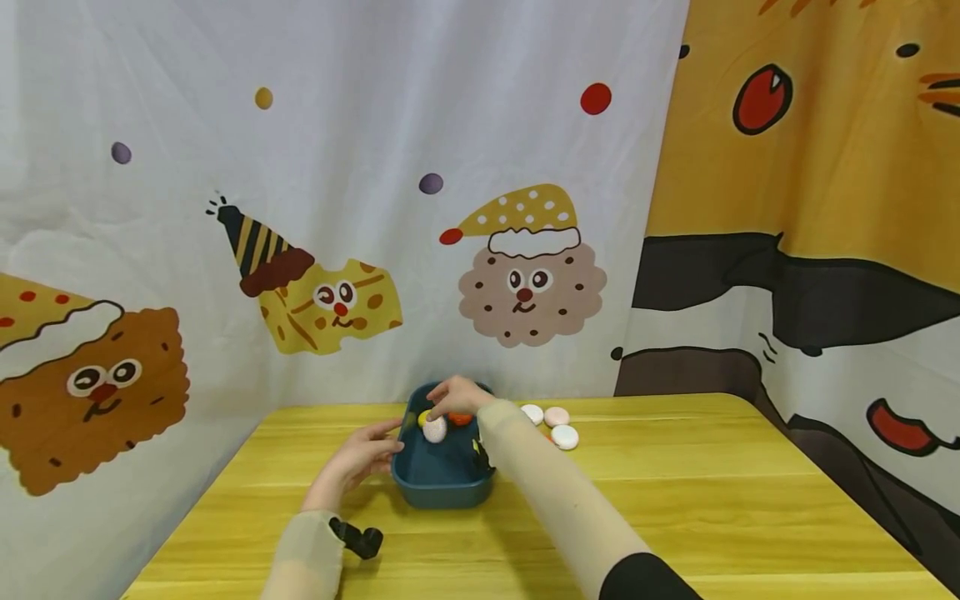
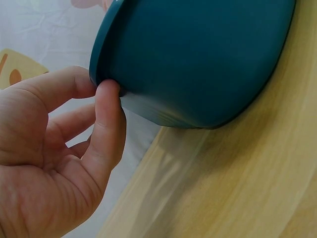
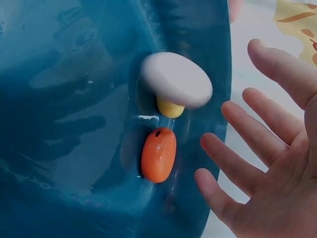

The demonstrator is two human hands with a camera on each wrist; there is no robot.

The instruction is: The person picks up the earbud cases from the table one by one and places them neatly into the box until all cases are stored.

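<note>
Teal bin (image 1: 441, 497) sits at the far side of the wooden table (image 1: 675, 500), roughly 12 o'clock from the person; left hand (image 1: 360, 454) is at its 9 o'clock, thumb and forefinger bent onto the rim and, as far as I can judge, lightly gripping it; right hand (image 1: 459, 395) is over the bin's 12 o'clock end, fingers spread and released, nothing in them; pale disc (image 1: 434, 430) is inside at about 11 o'clock, blurred in the right wrist view, lying over the yellow piece (image 3: 170, 109); orange capsule-shaped toy (image 3: 158, 156) is at about 1 o'clock in the bin. Risks: pale disc could roll or slide off the yellow piece, since its perch looks unstable; bin could skid or tip if the left fingers push unevenly, as the hold looks slight; right sleeve could snag the rim on the way out, as it crosses the 3 o'clock side. Count: one bin; three pieces visible in it, one pale, one yellow, one orange; on the table at 2 to 3 o'clock from the bin, two white discs (image 1: 565, 437) and one pinkish disc (image 1: 557, 416); one orange bit (image 1: 552, 436) peeks out there, mostly hidden, so can't tell its shape.
</note>
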